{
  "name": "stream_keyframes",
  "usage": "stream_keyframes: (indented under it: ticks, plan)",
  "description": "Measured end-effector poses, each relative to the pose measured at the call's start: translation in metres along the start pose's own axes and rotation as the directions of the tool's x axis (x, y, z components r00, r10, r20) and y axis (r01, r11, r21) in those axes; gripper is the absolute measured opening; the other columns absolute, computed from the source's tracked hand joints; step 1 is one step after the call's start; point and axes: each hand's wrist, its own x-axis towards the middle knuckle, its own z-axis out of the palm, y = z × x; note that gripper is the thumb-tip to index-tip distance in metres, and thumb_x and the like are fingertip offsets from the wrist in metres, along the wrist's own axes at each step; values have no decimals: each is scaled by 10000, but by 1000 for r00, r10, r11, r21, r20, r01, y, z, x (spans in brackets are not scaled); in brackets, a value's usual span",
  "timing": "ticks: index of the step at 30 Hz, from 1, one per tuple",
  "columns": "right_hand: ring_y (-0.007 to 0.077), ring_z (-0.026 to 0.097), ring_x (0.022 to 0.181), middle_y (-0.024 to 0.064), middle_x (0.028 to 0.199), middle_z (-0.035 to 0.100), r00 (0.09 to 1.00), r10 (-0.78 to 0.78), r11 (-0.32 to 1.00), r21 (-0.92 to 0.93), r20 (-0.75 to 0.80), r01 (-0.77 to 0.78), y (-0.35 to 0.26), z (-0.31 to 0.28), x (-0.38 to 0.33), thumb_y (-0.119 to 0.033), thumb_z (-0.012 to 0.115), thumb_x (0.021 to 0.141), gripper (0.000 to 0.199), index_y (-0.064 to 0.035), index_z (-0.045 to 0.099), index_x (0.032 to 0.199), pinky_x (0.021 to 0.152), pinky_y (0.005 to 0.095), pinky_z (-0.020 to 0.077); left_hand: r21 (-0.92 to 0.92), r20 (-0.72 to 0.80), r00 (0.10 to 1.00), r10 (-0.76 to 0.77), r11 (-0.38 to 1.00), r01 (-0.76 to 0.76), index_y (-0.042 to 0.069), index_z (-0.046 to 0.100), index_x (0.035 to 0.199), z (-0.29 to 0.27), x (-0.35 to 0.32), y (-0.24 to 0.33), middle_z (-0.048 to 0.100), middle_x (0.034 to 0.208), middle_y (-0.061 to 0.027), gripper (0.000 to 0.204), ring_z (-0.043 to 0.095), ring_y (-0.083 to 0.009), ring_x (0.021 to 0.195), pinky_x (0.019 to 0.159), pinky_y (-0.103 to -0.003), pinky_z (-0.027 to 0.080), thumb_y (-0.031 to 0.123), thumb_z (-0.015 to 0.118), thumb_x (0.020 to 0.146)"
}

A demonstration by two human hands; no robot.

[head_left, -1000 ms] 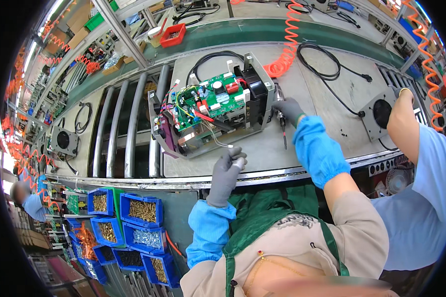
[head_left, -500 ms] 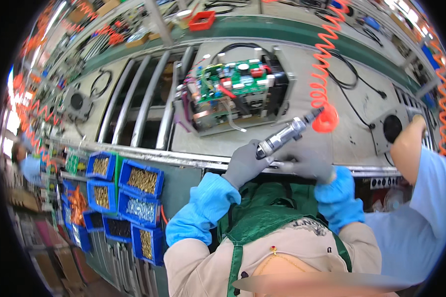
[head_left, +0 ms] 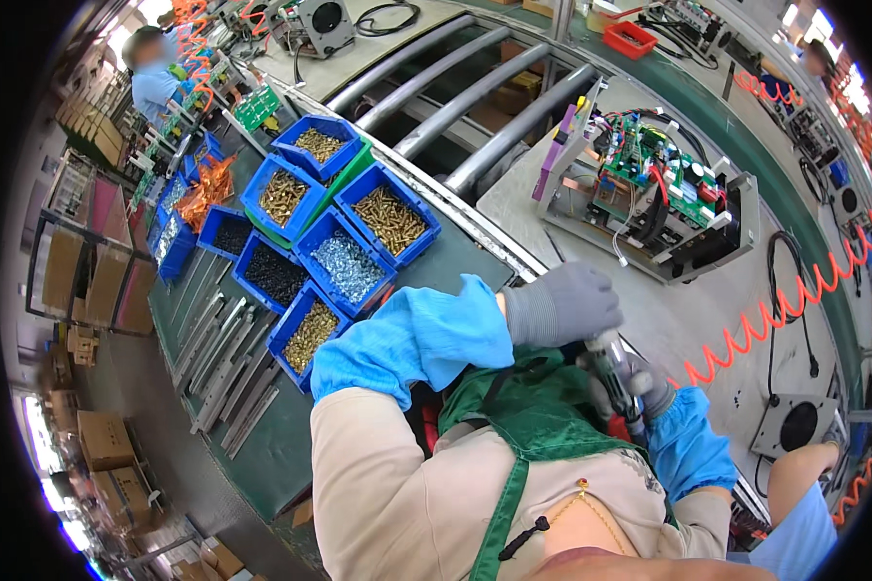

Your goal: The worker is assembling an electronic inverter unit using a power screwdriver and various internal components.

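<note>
My right hand [head_left: 652, 385], in a grey glove, is wrapped round a silver and dark power screwdriver [head_left: 612, 373] held close against my green apron. My left hand [head_left: 564, 305], also gloved, is closed just above the tool's upper end; its fingertips are turned away, so what they hold, if anything, is hidden. Beyond my hands an opened device [head_left: 649, 189] with a green circuit board, coloured wires and a metal frame rests on the workbench [head_left: 576, 261]. To the left stand blue bins of brass screws [head_left: 389, 219], silver screws [head_left: 347, 263] and black screws [head_left: 269, 273].
An orange coiled hose [head_left: 765, 324] stretches across the right side of the bench. Metal rollers [head_left: 455, 111] lie left of the device. Metal strips [head_left: 237, 363] lie beside the bins. A panel with a round fan [head_left: 793, 426] is at right, near another person's arm [head_left: 799, 474].
My view has swung left toward the bins. The screwdriver has come back from over the bench edge to my apron, now in my right hand. My left hand sits above it.
</note>
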Motion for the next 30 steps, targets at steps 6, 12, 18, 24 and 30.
stream_keyframes:
  ticks: [6,12,18,24,30]
  plan:
    - [187,628,713,107,878,618,894,-146,981,-181,-424,75,8,2,10,-350,735,623,732,-33,467,1227,659,288,531,-342,-580,606,-544,838,426,46,539,1190,-17,26,-54,529,1109,-168,699,489,-365,1088,947,-447,401,336,793,607]
    - [146,596,592,108,869,598,859,-128,980,-198,-496,32,15,6,6,-467,710,635,820,-18,451,1269,531,265,511,-305,-643,145,-752,425,852,33,243,1437,-4,106,-49,187,1424,-235,1152,299,-422,1277,1088,-511,246,538,817,575]
    - [140,590,586,104,856,589,819,-152,982,-181,-553,60,29,-4,-8,-498,702,635,858,-36,433,1306,588,274,526,-192,-681,257,-686,506,841,58,302,1423,4,92,-68,294,1371,-230,1010,340,-401,1238,1022,-522,303,470,786,637]
    - [190,625,594,139,805,609,838,-249,949,50,-485,311,46,-5,-5,-383,684,772,799,-73,311,1408,636,377,578,-150,-537,447,-716,602,784,87,219,1483,1,55,-73,214,1441,-291,1079,287,-455,1279,1048,-535,267,680,647,689]
    - [196,638,562,134,840,607,838,-278,955,-40,-469,295,42,-4,-4,-383,688,771,904,-136,198,1489,543,335,579,-384,-318,546,-775,632,673,113,679,1084,-60,-90,-85,685,957,-145,372,654,-303,929,828,-371,517,358,604,813]
